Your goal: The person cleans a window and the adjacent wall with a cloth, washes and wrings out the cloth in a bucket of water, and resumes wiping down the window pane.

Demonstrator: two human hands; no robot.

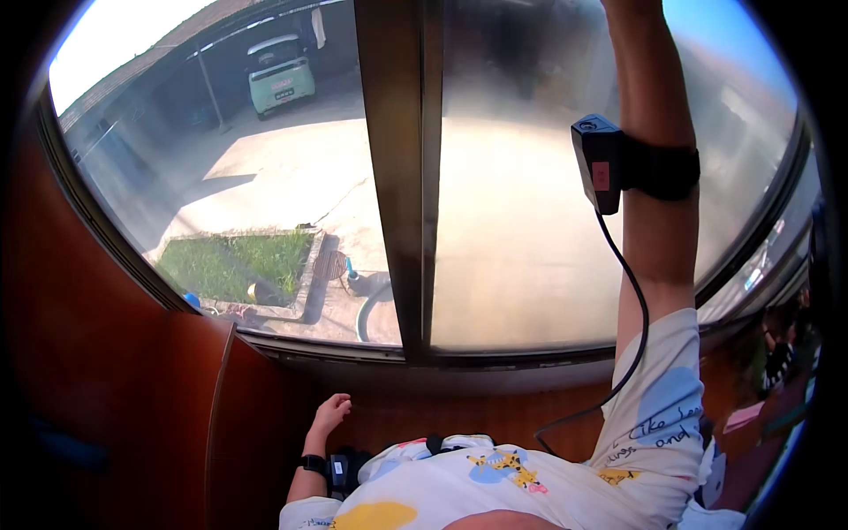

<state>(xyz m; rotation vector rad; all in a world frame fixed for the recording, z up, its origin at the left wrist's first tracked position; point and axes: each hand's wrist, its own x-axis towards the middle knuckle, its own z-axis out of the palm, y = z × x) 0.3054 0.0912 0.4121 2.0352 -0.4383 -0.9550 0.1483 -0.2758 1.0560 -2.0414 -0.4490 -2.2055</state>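
Observation:
My left hand [332, 412] hangs low, near the window's lower edge, with its fingers curled together and nothing visible in them. My right arm [658, 238] reaches straight up in front of the right window pane [521, 221], which looks hazy and streaked. The right hand lies beyond the top of the view, so what it holds or touches is hidden. The left pane [291, 194] is more transparent. A dark upright frame [402, 185] divides the two panes.
A black device [599, 166] is strapped to my right forearm, its cable hanging down towards my shirt. Another device [339, 470] sits by my left arm. A reddish-brown wooden panel [177, 389] stands at left. Outside are a light green vehicle [281, 79] and a grass bed [243, 265].

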